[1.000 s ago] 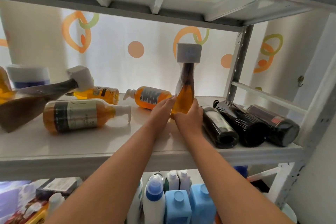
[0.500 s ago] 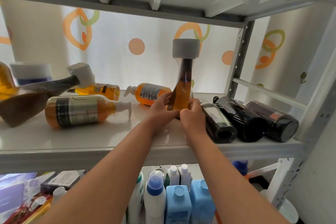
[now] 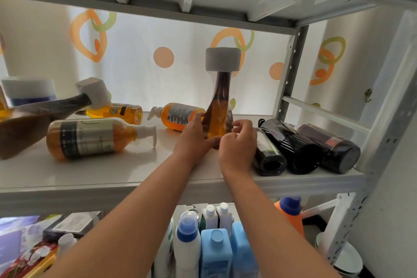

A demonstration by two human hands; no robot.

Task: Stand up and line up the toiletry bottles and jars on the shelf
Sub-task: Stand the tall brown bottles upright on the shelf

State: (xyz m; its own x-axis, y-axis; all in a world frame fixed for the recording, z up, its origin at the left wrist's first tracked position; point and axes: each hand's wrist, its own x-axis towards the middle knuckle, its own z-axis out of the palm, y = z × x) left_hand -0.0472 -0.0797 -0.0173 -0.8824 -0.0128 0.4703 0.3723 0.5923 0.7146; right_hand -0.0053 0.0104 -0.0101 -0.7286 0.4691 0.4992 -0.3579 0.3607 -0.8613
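Loosening right hand [image 3: 238,142] off amber bottle [image 3: 220,106] since earlier, hold now unclear | gripping base with left hand [image 3: 194,135] on shelf [image 3: 112,169] | easing release slowly, watching for top-heavy wobble

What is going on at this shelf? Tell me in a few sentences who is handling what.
A person is setting a tall amber bottle with a grey cap upright on the white shelf. The left hand holds its lower body. The right hand sits curled at its base, though whether it has a grip there is unclear. Around it, pump bottles and three dark bottles lie on their sides, not yet stood up.
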